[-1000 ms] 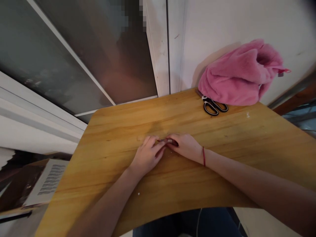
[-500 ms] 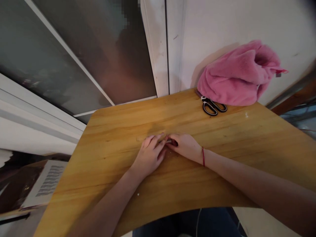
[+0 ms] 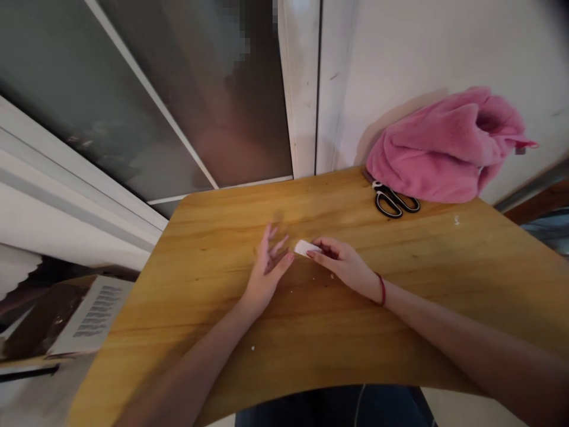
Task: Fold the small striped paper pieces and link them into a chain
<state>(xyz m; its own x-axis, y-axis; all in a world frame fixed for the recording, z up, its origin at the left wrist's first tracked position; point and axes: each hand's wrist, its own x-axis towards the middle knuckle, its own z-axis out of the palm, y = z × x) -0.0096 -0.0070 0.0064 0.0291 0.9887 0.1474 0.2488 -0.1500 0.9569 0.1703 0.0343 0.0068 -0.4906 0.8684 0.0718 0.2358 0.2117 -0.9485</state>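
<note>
Head: pink plush bundle (image 3: pixel 444 148) at 2 o'clock, hiding most of the blades of the scissors (image 3: pixel 388 207). Right hand (image 3: pixel 349 264) pinches small white piece (image 3: pixel 306 247) mid-table, one end covered, exact type unclear. Left hand (image 3: pixel 267 267) spread wide at its 9. Wooden table (image 3: pixel 338 350); glass-panelled door (image 3: pixel 191 89) at 11.

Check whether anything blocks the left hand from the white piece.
Nothing visible does: the gap between the left hand and the white piece, held in the right hand, looks clear. The scissors and pink cloth are farther back, off that line.
</note>
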